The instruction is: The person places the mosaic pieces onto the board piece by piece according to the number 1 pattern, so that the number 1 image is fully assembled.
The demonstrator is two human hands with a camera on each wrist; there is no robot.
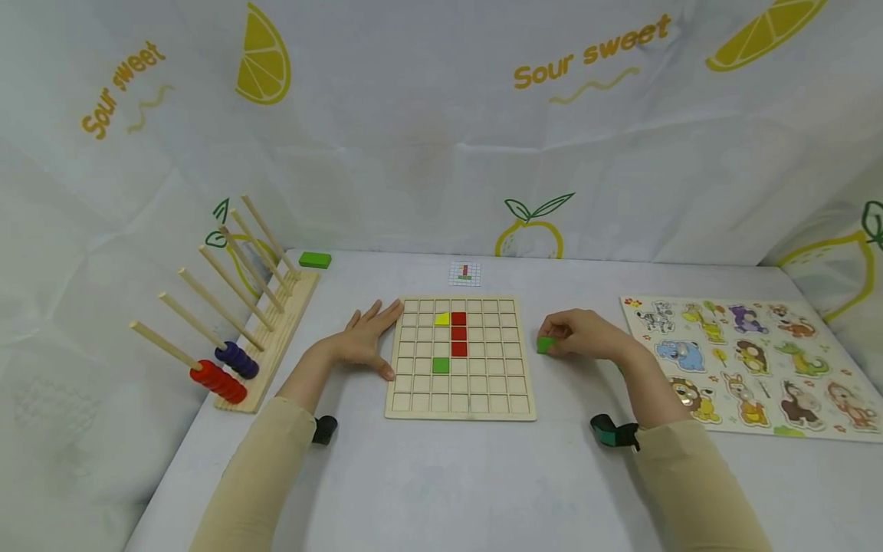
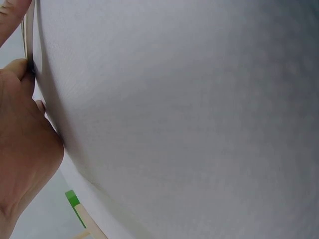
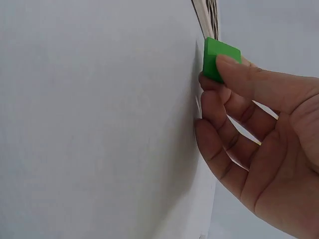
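Note:
A wooden grid board [image 1: 421, 389] lies flat in the middle of the table. On it sit a yellow slant-edged piece [image 1: 442, 319], a column of three red squares [image 1: 458, 333] and one green square [image 1: 441, 366]. My left hand [image 1: 360, 340] rests at the board's left edge, fingers spread and thumb touching its side. Right of the board, my right hand [image 1: 576, 335] pinches a green square block [image 3: 219, 57] between thumb and fingers, close above the table. The left wrist view shows only part of the left hand [image 2: 25, 144], beside the tabletop.
A small pattern card [image 1: 465, 274] lies behind the board. At left stands a wooden peg rack [image 1: 286, 326] with red rings [image 1: 218, 382] and blue rings [image 1: 237, 359]. A green block [image 1: 315, 261] is behind it. An animal puzzle board [image 1: 717, 356] lies at right.

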